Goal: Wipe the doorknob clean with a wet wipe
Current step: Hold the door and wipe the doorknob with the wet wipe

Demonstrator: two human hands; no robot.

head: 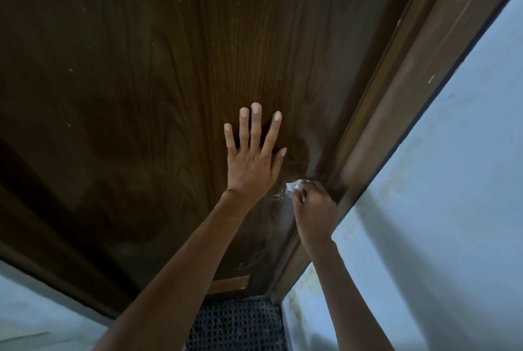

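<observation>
My left hand (254, 156) lies flat on the dark brown wooden door (147, 73), fingers spread, holding nothing. My right hand (315, 207) is curled around a crumpled white wet wipe (293, 188), pressed at the door's right edge just below and right of the left hand. The doorknob itself is hidden under the right hand and the wipe; only a small glint of metal (276, 197) shows to the wipe's left.
The brown door frame (402, 101) runs diagonally along the door's right side, with a pale blue wall (452, 195) beyond it. A dark perforated mat (237, 325) lies on the floor at the door's foot. More pale wall shows at the lower left.
</observation>
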